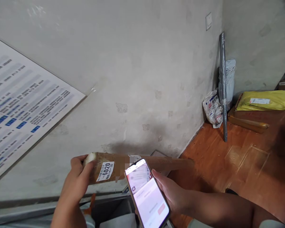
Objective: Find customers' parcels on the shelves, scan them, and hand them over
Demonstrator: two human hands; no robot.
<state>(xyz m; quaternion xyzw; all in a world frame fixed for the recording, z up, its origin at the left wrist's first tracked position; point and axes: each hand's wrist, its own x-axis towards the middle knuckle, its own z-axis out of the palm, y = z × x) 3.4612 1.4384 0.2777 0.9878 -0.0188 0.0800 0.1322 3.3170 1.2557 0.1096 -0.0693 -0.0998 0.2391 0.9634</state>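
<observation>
Left hand (77, 180) wrapped round one long brown-paper tube (137, 166), white label reading 6020, held level low against the rough plaster wall (137, 69). Right hand (171, 191) grips one glossy phone (147, 194), screen lit, covering the tube's middle. One poster (21, 104) at left. Yellow parcel (266, 100), two bagged parcels (216, 107) in the far corner on wood floor (239, 158).

Brown paper-wrapped tube (137, 166) bearing a white label printed with black digits; phone (147, 193) with a pale pink and white screen; yellow parcel (266, 100); reddish-brown wooden floor (239, 158); mottled off-white wall (133, 79); white poster (21, 104) with blue and black text.
</observation>
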